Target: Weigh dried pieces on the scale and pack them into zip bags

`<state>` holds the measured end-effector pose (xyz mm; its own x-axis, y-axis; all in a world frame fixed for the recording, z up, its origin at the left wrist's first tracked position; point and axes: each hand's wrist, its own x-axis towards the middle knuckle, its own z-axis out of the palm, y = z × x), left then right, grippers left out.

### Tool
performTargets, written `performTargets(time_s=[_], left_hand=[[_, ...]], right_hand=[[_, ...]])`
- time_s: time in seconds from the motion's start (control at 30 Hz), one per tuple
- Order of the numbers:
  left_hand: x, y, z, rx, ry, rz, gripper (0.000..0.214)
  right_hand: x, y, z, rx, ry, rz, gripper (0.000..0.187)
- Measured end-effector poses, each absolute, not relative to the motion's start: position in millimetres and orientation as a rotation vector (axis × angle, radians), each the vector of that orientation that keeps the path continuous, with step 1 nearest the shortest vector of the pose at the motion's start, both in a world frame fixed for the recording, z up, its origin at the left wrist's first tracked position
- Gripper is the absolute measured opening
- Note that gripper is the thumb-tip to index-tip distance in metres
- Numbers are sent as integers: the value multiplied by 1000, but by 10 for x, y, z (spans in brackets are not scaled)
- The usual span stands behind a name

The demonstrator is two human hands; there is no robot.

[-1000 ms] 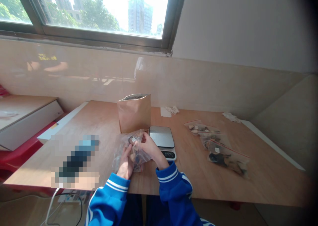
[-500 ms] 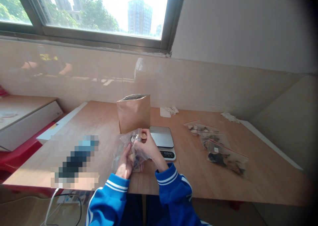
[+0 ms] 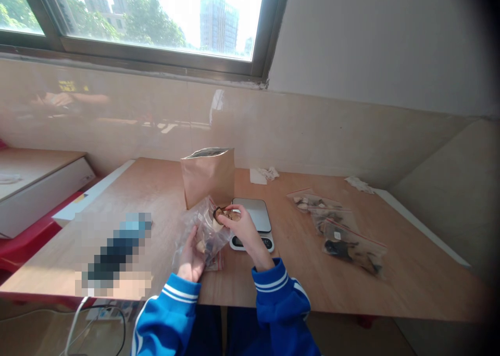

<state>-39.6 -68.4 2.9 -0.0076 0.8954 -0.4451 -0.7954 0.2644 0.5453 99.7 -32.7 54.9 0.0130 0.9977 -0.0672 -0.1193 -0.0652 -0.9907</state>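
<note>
My left hand (image 3: 192, 257) grips a clear zip bag (image 3: 186, 238) with a few pale and dark pieces inside. Between the fingers of my right hand (image 3: 242, 224) are brown-and-cream dried pieces (image 3: 219, 218) that look like dried mushroom, held at the bag's upper right side. Just behind my right hand stands a kitchen scale (image 3: 255, 210) with a silver plate and a dark display panel, partly covered by that hand. An upright brown paper pouch (image 3: 209, 176), open at the top, is behind the bag. Another red-edged plastic bag (image 3: 214, 263) lies partly hidden under the held one.
Several filled zip bags (image 3: 353, 249) with dark and tan pieces overlap on the right of the wooden table (image 3: 297, 288). Crumpled white tissue (image 3: 269, 173) lies by the wall. At left is a pixelated dark item (image 3: 117, 252), with a white cable (image 3: 76, 319) hanging below the edge.
My right hand has moved up and slightly right from the bag, and the brown pieces in its fingers now show more. The left hand still holds the bag.
</note>
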Motion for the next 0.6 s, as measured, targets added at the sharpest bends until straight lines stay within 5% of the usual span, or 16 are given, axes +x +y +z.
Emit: performTargets(time_s=[0.17,0.37,0.6], left_hand=[[-404,-697,62,141,817,1331,42],[-418,-699,66,137,822,1302,39],[-437,-765,-24,229,782,1369,47]], right_hand=[[1116,-141,957,-1011,-1046,1270,48],[1116,397,1689,-812,-1348,640,40],[1011,882,1666,-821,-1751,261,33]])
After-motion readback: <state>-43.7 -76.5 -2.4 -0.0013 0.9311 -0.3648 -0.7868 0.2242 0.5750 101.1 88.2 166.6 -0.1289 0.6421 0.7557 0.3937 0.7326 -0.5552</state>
